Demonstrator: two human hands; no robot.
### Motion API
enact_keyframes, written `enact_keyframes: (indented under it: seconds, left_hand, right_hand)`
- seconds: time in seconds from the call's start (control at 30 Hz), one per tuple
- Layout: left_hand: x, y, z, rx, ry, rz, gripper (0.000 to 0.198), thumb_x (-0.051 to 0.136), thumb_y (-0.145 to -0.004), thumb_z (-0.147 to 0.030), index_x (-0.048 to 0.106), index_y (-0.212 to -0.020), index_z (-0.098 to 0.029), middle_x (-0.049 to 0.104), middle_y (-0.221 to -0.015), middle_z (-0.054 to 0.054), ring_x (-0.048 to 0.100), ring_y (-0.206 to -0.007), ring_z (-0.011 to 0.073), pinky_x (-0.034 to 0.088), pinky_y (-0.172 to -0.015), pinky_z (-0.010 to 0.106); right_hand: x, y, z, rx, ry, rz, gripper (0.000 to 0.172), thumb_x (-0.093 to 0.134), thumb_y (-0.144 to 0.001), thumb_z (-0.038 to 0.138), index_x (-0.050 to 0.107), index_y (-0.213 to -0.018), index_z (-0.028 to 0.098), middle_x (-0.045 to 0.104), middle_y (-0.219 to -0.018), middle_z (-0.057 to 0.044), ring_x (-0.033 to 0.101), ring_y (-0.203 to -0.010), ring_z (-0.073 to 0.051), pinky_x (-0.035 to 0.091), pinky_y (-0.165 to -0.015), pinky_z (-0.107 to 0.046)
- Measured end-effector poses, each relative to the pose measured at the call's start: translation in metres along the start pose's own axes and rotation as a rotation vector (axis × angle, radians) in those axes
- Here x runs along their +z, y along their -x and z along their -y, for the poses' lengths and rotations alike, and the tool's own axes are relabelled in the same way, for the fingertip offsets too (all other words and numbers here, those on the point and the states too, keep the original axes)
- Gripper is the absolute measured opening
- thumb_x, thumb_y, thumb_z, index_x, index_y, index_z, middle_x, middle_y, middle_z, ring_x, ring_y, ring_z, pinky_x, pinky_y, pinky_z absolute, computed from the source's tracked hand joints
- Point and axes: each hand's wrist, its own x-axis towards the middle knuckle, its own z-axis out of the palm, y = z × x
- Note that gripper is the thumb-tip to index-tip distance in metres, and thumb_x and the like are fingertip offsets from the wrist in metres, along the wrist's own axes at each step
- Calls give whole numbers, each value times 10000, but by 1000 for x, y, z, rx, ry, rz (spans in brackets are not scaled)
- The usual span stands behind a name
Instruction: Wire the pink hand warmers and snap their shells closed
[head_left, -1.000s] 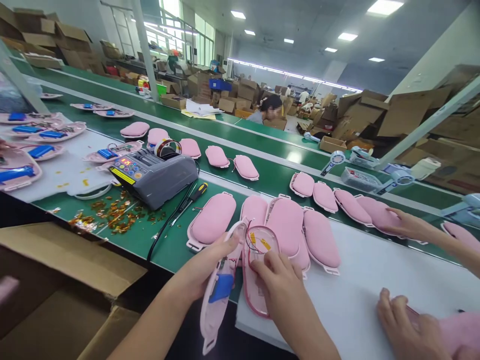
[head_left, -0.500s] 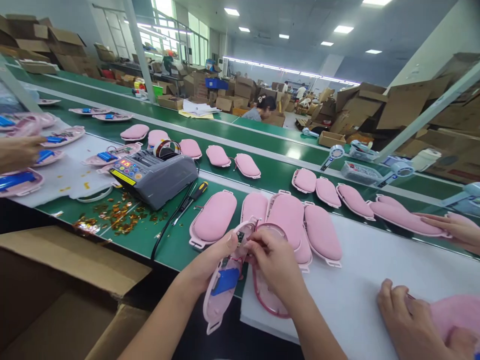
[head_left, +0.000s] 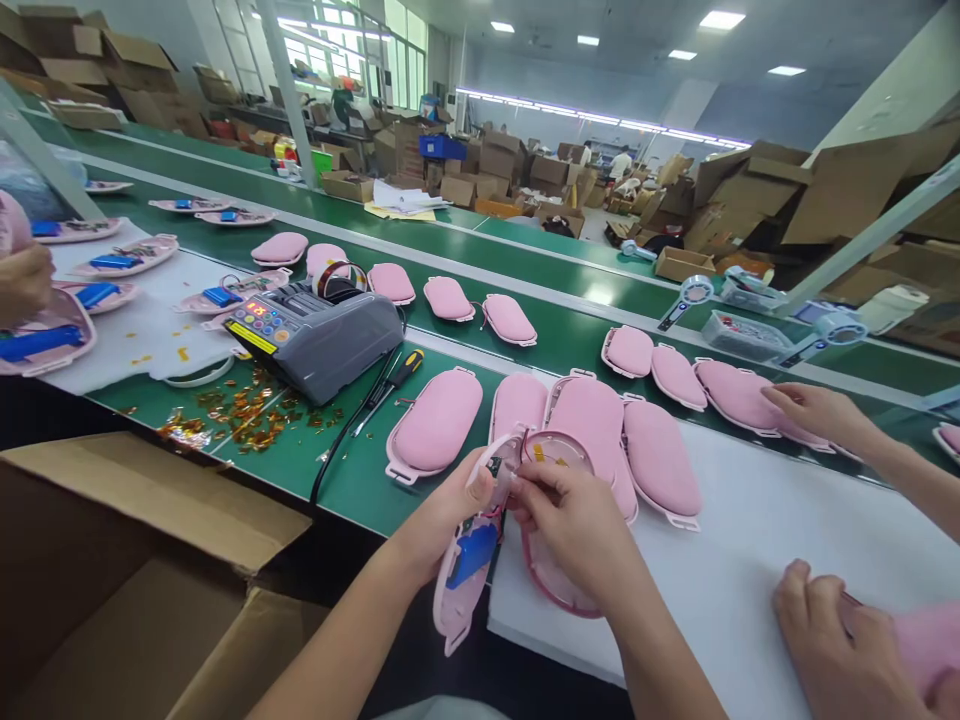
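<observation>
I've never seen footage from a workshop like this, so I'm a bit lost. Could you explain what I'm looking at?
No robot here: a person works with bare hands, and the camera on their head looks forward and down.

The left hand holds an open shell with a blue block inside. The fingertips of the right hand meet at the shell's upper part; whatever they pinch is too small to tell. Partly hidden by the right hand is a second shell, with yellow tape inside.

The green bench carries pink cases, a grey machine, a screwdriver and amber scraps. A white sheet lies to the right.

The hands at the right edge and the hand at far left are other people's.
</observation>
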Motion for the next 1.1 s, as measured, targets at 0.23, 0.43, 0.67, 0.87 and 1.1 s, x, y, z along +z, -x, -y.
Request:
enact_keyframes:
  seconds: [0.23, 0.43, 0.67, 0.87, 1.1]
  left_hand:
    - [0, -4, 6, 14, -16, 4, 687, 680, -709, -589, 529, -1258, -205, 646, -989, 77, 601, -830, 188, 450, -704, 277]
    - [7, -4, 5, 112, -19, 73, 616, 655, -749, -553, 546, -1248, -207, 640, -1152, 102, 586, -1062, 258, 436, -915, 341]
    - [14, -3, 3, 141, -66, 45, 679, 648, -745, -560, 492, -1316, -228, 614, -1230, 108, 549, -1150, 278, 421, -963, 354]
    - [21, -1, 3, 156, -98, -5, 764, 631, -708, -623, 468, -1348, -238, 613, -1221, 107, 519, -1183, 294, 391, -1013, 389]
    - [17, -2, 3, 201, -219, 48, 772, 561, -721, -667, 463, -1357, -240, 586, -1256, 111, 489, -1200, 299, 360, -1046, 395]
  right_hand:
    - [-1, 6, -7, -78, -35, -16, 241, 413, -867, 215, 653, -844, 209, 680, -654, -15, 612, -595, -178, 453, -582, -310]
    - [-5, 5, -1, -74, -78, 27, 223, 443, -843, 232, 609, -695, 207, 639, -652, 13, 560, -605, -139, 418, -570, -265]
    - [-8, 5, -2, -69, -114, 44, 207, 445, -796, 174, 564, -628, 198, 586, -606, 33, 497, -584, -116, 371, -548, -241]
    - [-7, 6, 1, -87, -59, 15, 224, 447, -812, 185, 529, -603, 200, 566, -609, 20, 490, -609, -133, 342, -559, -250]
    - [-3, 6, 5, -76, 4, -15, 228, 452, -793, 133, 537, -592, 200, 603, -635, 6, 511, -631, -144, 336, -568, -248]
